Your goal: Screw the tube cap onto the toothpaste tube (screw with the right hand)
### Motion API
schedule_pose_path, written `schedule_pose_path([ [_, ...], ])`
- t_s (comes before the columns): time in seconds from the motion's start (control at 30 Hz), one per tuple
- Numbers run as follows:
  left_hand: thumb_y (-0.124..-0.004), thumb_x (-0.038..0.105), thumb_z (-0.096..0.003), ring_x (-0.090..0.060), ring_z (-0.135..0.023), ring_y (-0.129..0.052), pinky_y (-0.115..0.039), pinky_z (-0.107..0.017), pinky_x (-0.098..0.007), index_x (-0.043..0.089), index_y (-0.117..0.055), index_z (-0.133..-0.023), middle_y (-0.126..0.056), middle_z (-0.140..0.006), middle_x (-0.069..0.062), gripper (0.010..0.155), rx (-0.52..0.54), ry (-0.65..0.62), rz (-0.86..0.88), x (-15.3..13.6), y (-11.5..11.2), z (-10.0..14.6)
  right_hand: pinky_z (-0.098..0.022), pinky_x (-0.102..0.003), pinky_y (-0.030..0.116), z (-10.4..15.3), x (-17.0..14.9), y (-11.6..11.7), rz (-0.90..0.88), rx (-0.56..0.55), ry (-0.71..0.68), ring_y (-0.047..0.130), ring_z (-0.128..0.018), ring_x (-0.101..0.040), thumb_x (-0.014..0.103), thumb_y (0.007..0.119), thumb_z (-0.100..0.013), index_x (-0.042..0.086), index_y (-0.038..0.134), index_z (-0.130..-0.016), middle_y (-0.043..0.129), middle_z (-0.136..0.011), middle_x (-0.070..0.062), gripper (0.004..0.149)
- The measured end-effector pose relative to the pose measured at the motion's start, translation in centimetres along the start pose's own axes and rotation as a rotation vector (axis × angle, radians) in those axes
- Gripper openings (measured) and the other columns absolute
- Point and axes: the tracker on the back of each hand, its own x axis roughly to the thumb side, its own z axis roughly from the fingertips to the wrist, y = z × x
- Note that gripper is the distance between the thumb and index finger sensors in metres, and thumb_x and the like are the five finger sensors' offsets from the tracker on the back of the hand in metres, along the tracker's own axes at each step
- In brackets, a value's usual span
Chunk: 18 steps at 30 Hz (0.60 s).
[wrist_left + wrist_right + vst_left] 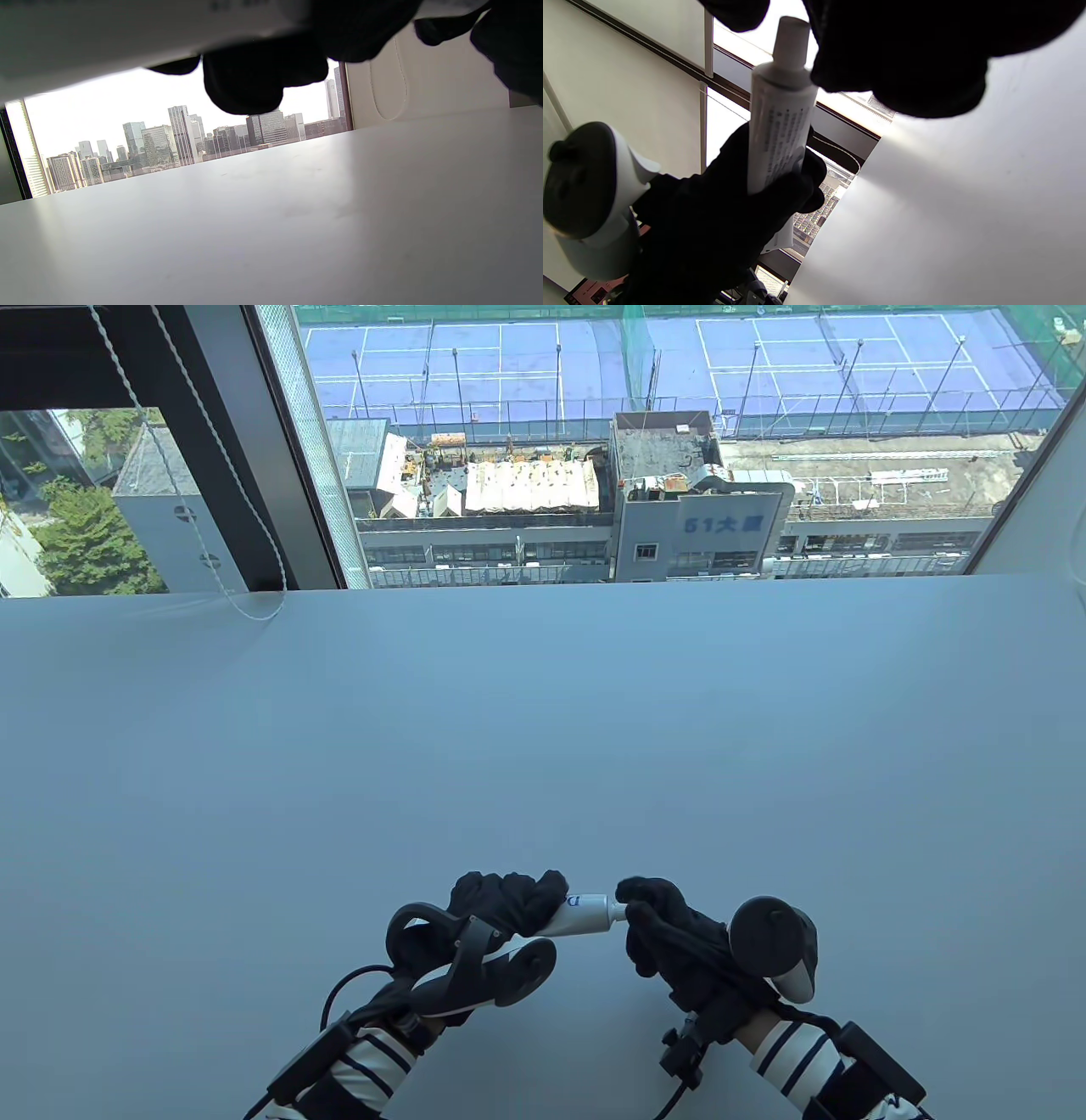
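Our left hand (501, 903) grips the tube (585, 914). Our right hand (666, 933) pinches the cap (790, 40) at its tip; we judge some turning is left.

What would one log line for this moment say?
left hand: grips toothpaste tube | right hand: fingers at tube's nozzle end | cap: not visible

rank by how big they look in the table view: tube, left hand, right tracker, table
1. table
2. left hand and right tracker: look alike, so unranked
3. tube: only a short stretch shows between the hands
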Motion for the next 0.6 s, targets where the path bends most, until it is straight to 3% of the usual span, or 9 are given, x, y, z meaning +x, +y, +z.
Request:
schedule_pose_path([
  [0.17, -0.076, 0.059, -0.0403, -0.031, -0.081, -0.079, -0.066, -0.068, -0.050, 0.034, -0.040, -0.102, -0.070, -0.095, -0.008, 0.076, -0.001, -0.003, -0.003, 0.04, -0.07, 0.01, -0.030, -0.058, 0.073, -0.10, 0.23, 0.24, 0.015, -0.020, -0.004, 0.090, -0.036, -0.036, 0.027, 0.053, -0.066, -0.012, 0.057, -0.094, 0.088, -0.048, -0.018, 0.048],
  [0.3, -0.076, 0.059, -0.0403, -0.031, -0.081, -0.079, -0.066, -0.068, -0.050, 0.034, -0.040, -0.102, -0.070, -0.095, -0.008, 0.076, 0.001, -0.005, -0.003, 0.04, 0.00, 0.02, -0.025, -0.057, 0.075, -0.04, 0.05, 0.10, 0.027, -0.068, 0.046, 0.092, -0.026, -0.033, 0.033, 0.047, -0.067, -0.009, 0.072, -0.081, 0.091, -0.033, -0.014, 0.051],
  [0.4, -0.076, 0.059, -0.0404, -0.031, -0.081, -0.079, -0.066, -0.068, -0.050, 0.034, -0.040, -0.102, -0.070, -0.095, -0.008, 0.076, 0.001, -0.006, -0.002, 0.07, -0.02, 0.00, -0.025, -0.058, 0.075, 0.05, -0.05, -0.07, 0.029, -0.081, 0.065, 0.093, -0.025, -0.035, 0.046, 0.043, -0.063, -0.011, 0.077, -0.077, 0.092, -0.030, -0.015, 0.067],
  [0.5, -0.076, 0.059, -0.0404, -0.031, -0.081, -0.079, -0.066, -0.068, -0.050, 0.034, -0.040, -0.102, -0.070, -0.095, -0.008, 0.076, 0.000, -0.007, 0.007, 0.07, -0.05, -0.01, -0.032, -0.063, 0.071, -0.02, 0.05, -0.03, 0.042, -0.028, 0.034, 0.090, -0.040, -0.044, 0.052, 0.042, -0.063, -0.015, 0.064, -0.092, 0.091, -0.049, -0.024, 0.076],
  [0.6, -0.076, 0.059, -0.0404, -0.031, -0.081, -0.079, -0.066, -0.068, -0.050, 0.034, -0.040, -0.102, -0.070, -0.095, -0.008, 0.076, -0.004, -0.011, 0.017, 0.17, -0.11, -0.03, -0.040, -0.066, 0.067, -0.20, 0.21, 0.16, 0.039, 0.037, -0.038, 0.084, -0.058, -0.051, 0.043, 0.050, -0.066, -0.010, 0.045, -0.104, 0.081, -0.071, -0.032, 0.065],
])
